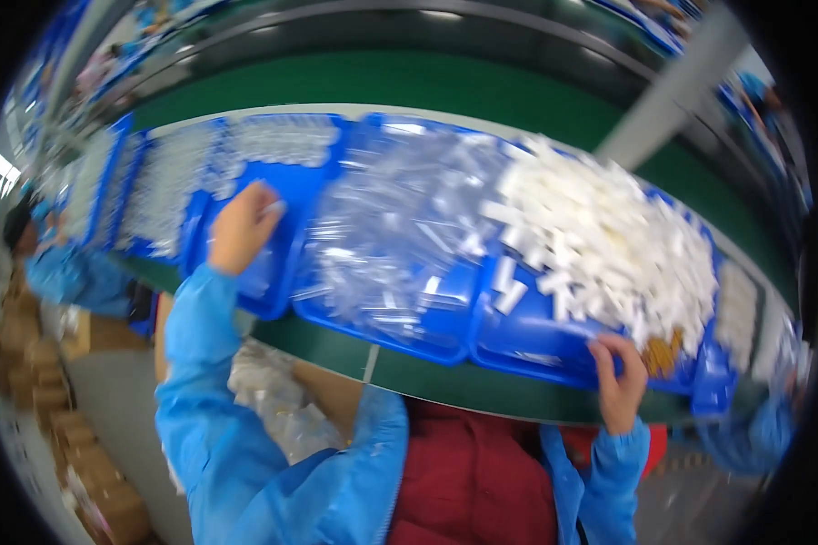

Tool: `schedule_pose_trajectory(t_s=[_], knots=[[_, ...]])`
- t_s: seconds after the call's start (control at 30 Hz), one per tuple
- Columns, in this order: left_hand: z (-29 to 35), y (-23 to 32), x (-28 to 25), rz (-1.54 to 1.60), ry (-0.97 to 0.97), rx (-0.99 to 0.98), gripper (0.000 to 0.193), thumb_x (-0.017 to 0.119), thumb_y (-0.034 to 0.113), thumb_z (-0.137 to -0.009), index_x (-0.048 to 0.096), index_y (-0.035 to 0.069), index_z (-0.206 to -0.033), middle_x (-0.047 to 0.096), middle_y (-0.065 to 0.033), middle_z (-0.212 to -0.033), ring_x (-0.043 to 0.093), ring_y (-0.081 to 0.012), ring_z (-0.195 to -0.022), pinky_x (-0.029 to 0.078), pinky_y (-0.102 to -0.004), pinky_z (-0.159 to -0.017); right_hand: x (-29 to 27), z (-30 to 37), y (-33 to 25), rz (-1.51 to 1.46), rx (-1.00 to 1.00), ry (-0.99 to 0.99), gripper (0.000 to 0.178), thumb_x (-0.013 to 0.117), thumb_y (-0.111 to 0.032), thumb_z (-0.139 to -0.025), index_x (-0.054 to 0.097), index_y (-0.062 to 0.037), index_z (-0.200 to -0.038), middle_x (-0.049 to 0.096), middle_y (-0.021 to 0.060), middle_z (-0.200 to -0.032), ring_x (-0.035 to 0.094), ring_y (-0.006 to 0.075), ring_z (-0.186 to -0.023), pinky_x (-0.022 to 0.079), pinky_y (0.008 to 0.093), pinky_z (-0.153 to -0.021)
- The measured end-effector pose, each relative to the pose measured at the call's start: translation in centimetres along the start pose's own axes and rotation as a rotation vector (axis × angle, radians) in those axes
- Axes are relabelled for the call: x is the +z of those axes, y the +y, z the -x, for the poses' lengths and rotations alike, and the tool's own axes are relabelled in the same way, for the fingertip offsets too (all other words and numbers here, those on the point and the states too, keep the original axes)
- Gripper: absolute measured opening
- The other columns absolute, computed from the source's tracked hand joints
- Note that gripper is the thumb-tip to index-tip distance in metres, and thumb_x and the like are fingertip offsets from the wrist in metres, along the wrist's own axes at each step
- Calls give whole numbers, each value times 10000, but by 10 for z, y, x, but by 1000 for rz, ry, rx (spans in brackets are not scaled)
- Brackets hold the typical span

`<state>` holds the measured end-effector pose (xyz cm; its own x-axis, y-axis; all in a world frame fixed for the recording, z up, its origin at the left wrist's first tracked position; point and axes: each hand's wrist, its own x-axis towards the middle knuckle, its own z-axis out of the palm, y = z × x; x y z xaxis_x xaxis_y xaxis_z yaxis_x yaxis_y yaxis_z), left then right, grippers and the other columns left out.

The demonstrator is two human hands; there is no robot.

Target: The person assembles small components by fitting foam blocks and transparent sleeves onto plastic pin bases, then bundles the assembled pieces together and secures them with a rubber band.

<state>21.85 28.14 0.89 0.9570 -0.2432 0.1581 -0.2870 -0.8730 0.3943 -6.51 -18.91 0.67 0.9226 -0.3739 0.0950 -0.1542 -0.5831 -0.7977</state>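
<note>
L hand [243, 229] ×1 | R hand [621, 380] ×1 | lg blue trays [536, 338], front row ×3 | clear plastic pcs [382, 218]: many, no exact ct | white strips [595, 232]: heap, uncountable | brown pcs [661, 354]: sm cluster, ct unclear | thick grey post [671, 91], R side ×1

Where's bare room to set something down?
Bare: front of the tray holding white strips, left of the right hand; blue patch between left hand and clear plastic pieces; green belt behind the trays. Crowded: under the strips and plastic pieces.
</note>
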Motion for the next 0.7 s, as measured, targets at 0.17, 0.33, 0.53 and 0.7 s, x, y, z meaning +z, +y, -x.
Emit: schedule_pose_trajectory(t_s=[0.17, 0.33, 0.53, 0.7], knots=[[24, 21, 1, 166, 70, -17, 212, 718, 3, -831, 616, 45, -1012, 654, -74, -947, 654, -197, -833, 532, -305, -706, 25, -41, -23, 125, -305, -134, 193, 651, 72, -857, 690, -12, -1026, 680, 130, -941, 642, 244, -813, 512, 320, -748], [62, 99, -9, 334, 163, 189, 247, 704, -74, -802, 601, 37, -998, 632, -63, -981, 632, -170, -852, 529, -295, -710, 55, -63, -35, 392, -789, -290, 369, 654, 20, -738, 672, -47, -1100, 655, 89, -1124, 608, 265, -925, 506, 366, -776], [125, 185, 17, 679, -151, 433, 286, 725, -92, -766, 637, 35, -1006, 644, -132, -1038, 660, -224, -867, 546, -305, -732, 59, -66, -42, 765, -804, -504, 314, 633, -93, -771, 654, -61, -1083, 599, 63, -1015, 585, 246, -990, 480, 349, -822], [147, 215, 72, 1023, -302, 266, 278, 725, -80, -809, 601, 43, -1025, 652, -133, -1071, 662, -216, -960, 528, -335, -853, 52, -63, -34, 197, -538, -486, 252, 664, -76, -858, 621, -54, -1105, 626, 67, -957, 617, 230, -903, 492, 329, -766]])
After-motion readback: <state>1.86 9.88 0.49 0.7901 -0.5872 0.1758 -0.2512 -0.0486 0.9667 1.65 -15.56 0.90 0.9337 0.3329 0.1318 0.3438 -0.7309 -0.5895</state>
